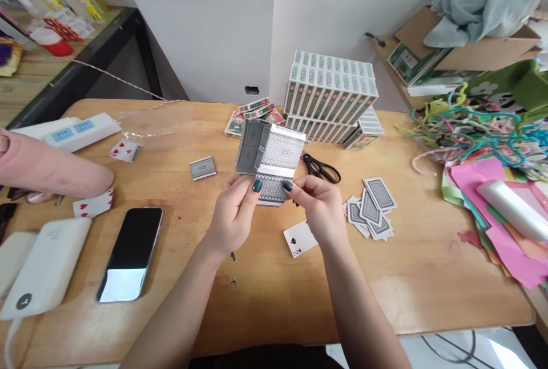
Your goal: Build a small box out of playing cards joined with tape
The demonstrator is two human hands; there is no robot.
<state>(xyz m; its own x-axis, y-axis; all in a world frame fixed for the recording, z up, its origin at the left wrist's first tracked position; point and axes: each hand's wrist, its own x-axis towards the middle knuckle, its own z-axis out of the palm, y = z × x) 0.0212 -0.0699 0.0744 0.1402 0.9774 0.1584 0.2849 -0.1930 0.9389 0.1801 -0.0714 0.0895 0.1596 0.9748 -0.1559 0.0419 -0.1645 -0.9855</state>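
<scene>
Between my two hands I hold up a folded structure of playing cards (pixel 282 149), showing grey patterned backs with white edges. My left hand (pixel 234 209) pinches its lower left side, thumb on the front. My right hand (pixel 319 203) pinches the lower right corner the same way. The fingers behind the cards are hidden. Below my right hand lies a two of spades (pixel 299 239), face up. A small folded card piece (pixel 202 168) rests to the left of my hands. Black-handled scissors (pixel 322 168) lie just beyond my right hand.
Stacked card boxes (pixel 329 92) stand at the back. Loose cards (pixel 371 209) lie to the right. A phone (pixel 131 255), a white power bank (pixel 47 269), a pink cylinder (pixel 51 166) and a power strip (pixel 68 132) occupy the left. Coloured paper (pixel 496 209) and yarn (pixel 479 135) cover the right edge.
</scene>
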